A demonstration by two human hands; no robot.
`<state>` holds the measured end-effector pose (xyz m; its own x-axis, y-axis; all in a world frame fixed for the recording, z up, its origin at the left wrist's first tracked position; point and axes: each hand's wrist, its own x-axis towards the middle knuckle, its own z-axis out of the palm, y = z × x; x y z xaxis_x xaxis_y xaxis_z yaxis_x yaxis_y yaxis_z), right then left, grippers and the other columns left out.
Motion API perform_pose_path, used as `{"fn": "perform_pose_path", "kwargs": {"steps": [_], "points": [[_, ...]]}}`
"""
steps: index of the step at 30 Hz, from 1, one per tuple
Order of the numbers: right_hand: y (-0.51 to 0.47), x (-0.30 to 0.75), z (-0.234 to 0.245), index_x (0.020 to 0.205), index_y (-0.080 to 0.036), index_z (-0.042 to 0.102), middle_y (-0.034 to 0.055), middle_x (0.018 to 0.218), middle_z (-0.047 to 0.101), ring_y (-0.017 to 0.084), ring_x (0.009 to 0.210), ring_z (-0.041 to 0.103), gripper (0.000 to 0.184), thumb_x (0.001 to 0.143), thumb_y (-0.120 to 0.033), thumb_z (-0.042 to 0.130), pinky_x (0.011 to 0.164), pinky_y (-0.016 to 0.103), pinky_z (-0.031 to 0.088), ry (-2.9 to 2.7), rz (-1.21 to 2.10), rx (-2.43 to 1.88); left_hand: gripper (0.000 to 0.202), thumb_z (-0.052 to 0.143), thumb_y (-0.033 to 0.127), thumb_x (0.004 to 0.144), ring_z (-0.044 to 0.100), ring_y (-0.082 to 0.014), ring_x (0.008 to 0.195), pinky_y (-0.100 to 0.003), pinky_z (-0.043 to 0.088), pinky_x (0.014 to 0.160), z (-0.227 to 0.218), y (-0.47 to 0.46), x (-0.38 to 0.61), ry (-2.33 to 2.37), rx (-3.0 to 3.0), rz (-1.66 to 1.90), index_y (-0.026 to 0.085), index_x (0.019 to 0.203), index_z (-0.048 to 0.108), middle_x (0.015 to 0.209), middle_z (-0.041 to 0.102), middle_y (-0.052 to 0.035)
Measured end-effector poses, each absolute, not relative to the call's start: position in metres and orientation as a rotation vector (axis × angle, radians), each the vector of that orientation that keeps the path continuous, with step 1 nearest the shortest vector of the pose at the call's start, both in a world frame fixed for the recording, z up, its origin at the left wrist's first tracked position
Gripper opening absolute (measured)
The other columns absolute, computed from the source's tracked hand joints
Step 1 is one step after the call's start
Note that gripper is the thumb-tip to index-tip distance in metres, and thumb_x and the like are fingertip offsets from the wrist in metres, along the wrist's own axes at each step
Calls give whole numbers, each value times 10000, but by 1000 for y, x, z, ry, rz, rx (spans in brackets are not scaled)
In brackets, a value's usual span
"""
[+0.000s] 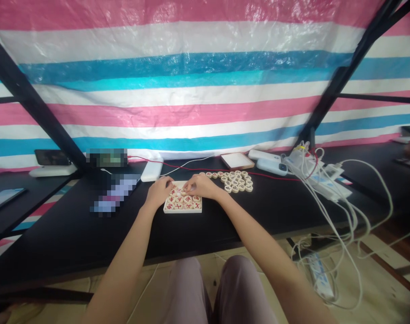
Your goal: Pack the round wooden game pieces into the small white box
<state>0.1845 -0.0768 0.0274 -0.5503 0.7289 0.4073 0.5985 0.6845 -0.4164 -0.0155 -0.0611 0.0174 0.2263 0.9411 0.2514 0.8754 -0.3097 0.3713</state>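
Observation:
A shallow white box [183, 211] holds rows of round Chinese chess pieces [178, 199] with red characters, several of them face up. My left hand [159, 191] is curled round the box's left far side, gripping its edge. Over the far right part of the box, my right hand [205, 186] has its fingertips pinched together on a chess piece, mostly covered by the fingers. More Chinese chess pieces [238, 182] lie loose on the black table [205, 229] to the right, bunched together, with a short row trailing left behind my right hand.
An open box lid [238, 160], a white power bank [152, 170] and pale devices [267, 166] lie at the back. A red cable [191, 169] crosses behind the box. Tangled white cables [321, 180] hang over the right front edge. Black frame posts slant upward on both sides.

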Motion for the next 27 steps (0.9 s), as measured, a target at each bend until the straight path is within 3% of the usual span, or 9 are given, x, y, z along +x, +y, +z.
{"fn": "perform_pose_path", "kwargs": {"steps": [7,14,23,27], "points": [[-66,228,41,695,-196,658,2,894,698,137,797,589,180,754,-361,620,716,230,389,-2064,291,-1235,210,403,253,826,568,-184,901,-271,406,739,19,-63,-16,1728,2306,649,219,898,598,997,613,-28],[-71,254,42,765,-236,674,21,770,670,189,792,577,143,752,-371,629,788,325,277,-2148,-48,-1749,193,414,248,820,563,-174,878,-261,395,694,18,-63,-17,1726,2294,662,235,903,589,999,610,-8],[-77,244,39,738,-224,673,48,863,648,215,901,492,109,783,-260,580,746,327,253,-2294,-246,-1720,184,422,245,819,565,-171,867,-260,391,688,17,-62,-18,1718,2296,670,229,899,586,992,611,-7],[-79,240,43,771,-215,675,60,940,621,215,909,469,124,794,-287,577,744,328,275,-2253,-306,-1615,180,426,243,821,567,-172,870,-258,392,694,17,-62,-18,1712,2301,672,225,893,590,1002,609,-12]]}}
